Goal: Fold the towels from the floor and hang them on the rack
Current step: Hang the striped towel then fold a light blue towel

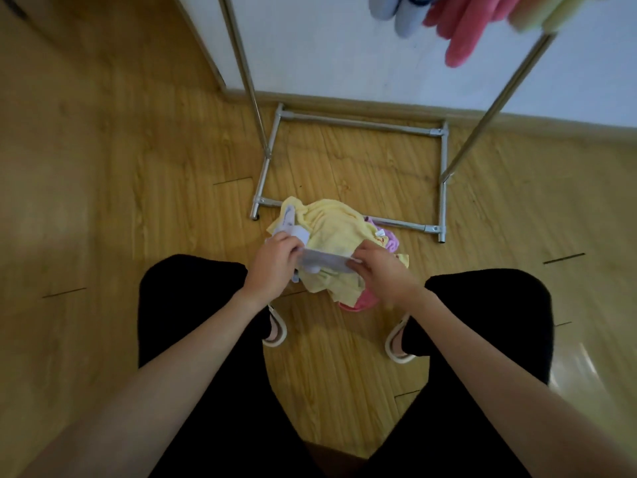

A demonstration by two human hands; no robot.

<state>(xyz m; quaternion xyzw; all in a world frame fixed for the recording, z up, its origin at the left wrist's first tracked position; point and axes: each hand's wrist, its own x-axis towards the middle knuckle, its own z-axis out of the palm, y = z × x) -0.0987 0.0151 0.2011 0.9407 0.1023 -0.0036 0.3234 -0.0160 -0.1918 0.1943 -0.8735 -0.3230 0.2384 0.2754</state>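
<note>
At centre frame our left hand (pixel 275 262) and right hand (pixel 381 270) pinch a white towel (pixel 324 261) taut above the pile (pixel 336 232).

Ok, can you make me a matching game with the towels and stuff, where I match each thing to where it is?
Things:
1. white towel
2. yellow towel
3. long pink towel
4. slippers

Places:
A. hanging up on the rack
B. on the person's feet
C. stretched between the left hand and right hand
D. crumpled in the pile on the floor

Pairs: 1-C, 2-D, 3-A, 4-B
</note>
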